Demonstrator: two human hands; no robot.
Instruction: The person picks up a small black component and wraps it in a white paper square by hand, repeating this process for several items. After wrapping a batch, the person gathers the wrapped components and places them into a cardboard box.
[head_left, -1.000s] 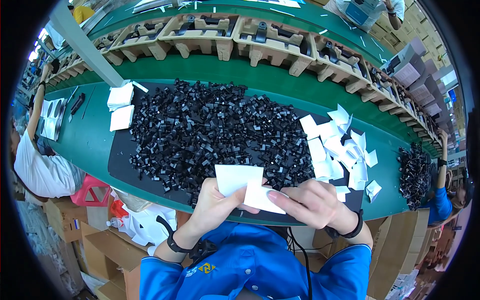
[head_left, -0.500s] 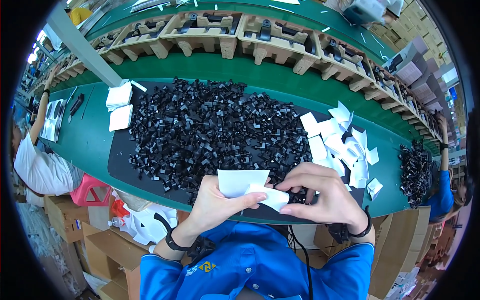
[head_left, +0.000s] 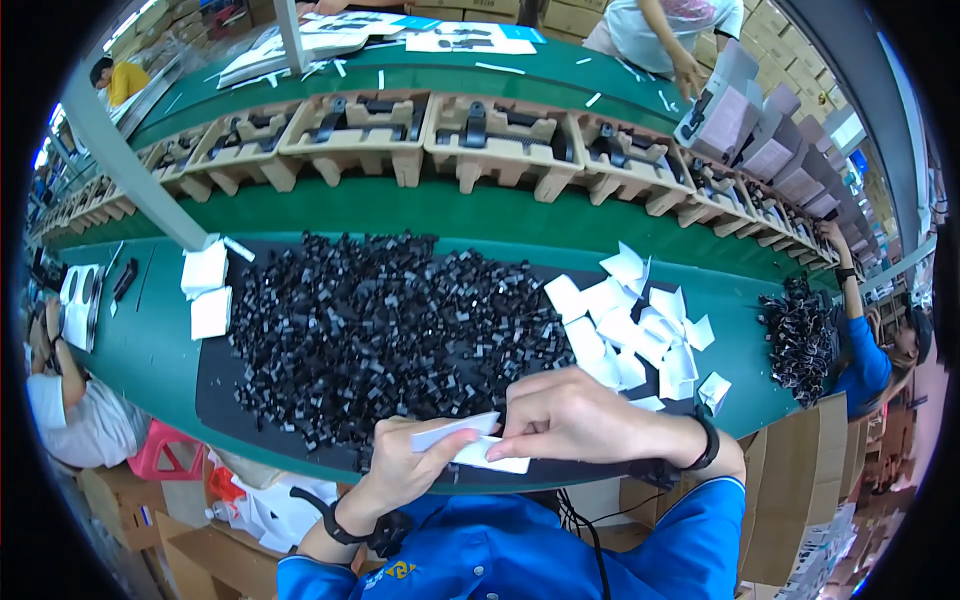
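My left hand point(head_left: 403, 462) is closed, its thumb pressing a folded white paper sheet point(head_left: 508, 463) against the fingers. One flap of the sheet stands up toward the left and the other lies out to the right. From the right, my right hand point(head_left: 572, 418) pinches the same sheet near its fold; some of its fingertips are hidden. Both hands are over the near edge of the table, just in front of a wide heap of small black plastic parts point(head_left: 400, 335). Right of the heap lies a loose pile of folded white papers point(head_left: 640, 330).
Flat white paper stacks point(head_left: 205, 270) lie at the left. Moulded tan trays point(head_left: 500, 145) with black parts run along a green line behind the heap. A bundle of black cables point(head_left: 800, 340) lies far right. Co-workers sit at both sides; a pink stool point(head_left: 165, 450) stands lower left.
My view has tilted up, so the table appears lower. The paper flap in my left hand has turned flatter, and my right hand has moved in over the sheet, closer to my left.
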